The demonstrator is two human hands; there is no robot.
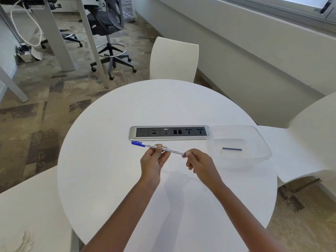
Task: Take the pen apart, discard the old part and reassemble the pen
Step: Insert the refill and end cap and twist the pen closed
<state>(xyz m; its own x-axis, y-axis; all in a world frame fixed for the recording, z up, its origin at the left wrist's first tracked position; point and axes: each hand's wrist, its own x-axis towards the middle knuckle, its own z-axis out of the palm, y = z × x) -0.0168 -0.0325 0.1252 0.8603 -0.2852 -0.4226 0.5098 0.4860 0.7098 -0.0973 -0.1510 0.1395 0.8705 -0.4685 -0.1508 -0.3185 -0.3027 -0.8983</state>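
White pen with blue cap [158, 147]: barrel pinched by left hand [153, 161] fingers; end plug pinched by right hand [198, 163] fingers, apparently for refitting; dark refill [232, 149] discarded in clear tub [261, 140] beyond.

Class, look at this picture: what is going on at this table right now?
A person holds a white pen with a blue cap over a round white table. The left hand grips the barrel near its middle, while the right hand pinches the end away from the cap. A thin dark blue stick lies in the clear plastic tub to the right, beside the socket strip.
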